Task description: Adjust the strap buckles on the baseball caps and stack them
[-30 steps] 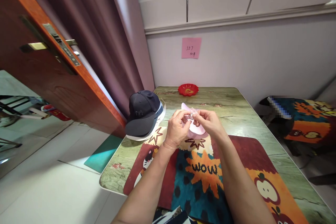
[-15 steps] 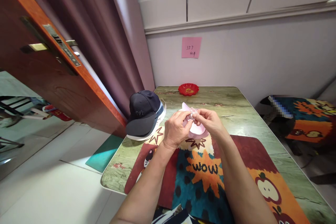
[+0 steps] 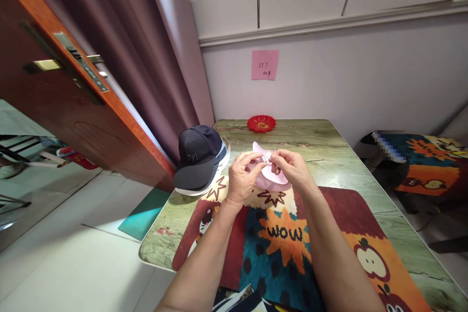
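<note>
Pink hat (image 3: 272, 184), held by both hands, nearer than the red dish (image 3: 252, 126). Left hand (image 3: 240, 178): thumb and finger a little spread, with the small strap (image 3: 264, 158) between. Right hand (image 3: 293, 168): fingertips squeezed close together, seemingly on the strap's end; too tiny to tell for sure. Compared with half a second ago, both hands' fingertips a bit farther apart, more strap showing. So maybe a new grip, with strap work not finished yet.

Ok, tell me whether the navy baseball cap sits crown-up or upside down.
Crown-up: the navy baseball cap shows its rounded top above its brim.
</note>
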`<state>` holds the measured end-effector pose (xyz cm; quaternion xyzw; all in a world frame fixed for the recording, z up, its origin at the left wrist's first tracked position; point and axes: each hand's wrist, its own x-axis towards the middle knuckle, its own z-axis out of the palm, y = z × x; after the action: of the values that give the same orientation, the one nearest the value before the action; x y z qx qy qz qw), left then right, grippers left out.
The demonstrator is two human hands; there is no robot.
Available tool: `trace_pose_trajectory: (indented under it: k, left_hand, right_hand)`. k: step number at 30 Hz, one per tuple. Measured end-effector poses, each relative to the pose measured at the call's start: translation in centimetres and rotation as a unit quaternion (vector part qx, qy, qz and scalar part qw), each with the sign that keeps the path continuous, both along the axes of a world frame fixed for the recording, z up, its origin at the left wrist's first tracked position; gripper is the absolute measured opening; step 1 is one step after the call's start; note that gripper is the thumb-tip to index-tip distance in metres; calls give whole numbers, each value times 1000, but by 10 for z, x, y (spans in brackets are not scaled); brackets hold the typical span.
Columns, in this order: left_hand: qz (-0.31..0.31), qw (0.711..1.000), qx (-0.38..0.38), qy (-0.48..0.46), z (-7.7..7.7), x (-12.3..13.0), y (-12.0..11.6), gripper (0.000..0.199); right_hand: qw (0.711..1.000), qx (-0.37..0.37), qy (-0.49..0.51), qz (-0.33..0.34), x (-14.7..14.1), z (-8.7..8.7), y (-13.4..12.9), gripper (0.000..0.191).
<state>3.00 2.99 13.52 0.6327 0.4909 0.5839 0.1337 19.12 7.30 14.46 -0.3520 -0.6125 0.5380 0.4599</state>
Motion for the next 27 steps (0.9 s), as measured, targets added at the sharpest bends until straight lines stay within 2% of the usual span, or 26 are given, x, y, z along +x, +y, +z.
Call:
trace_pose_trajectory:
  k: [5,13,27]
  left_hand:
    - [-18,998,-25,-54,-3,0,1,19]
    - [-23,994,-59,-86,-5,1,1,21]
    - [-26,996,-54,-68,-6,1,0,22]
  right_hand:
    - [1000,2,-2,20,1,0,0,32]
    - [999,-6,-4,31,1,5,-3,34]
    - [997,12,-13,73,4,4,-2,36]
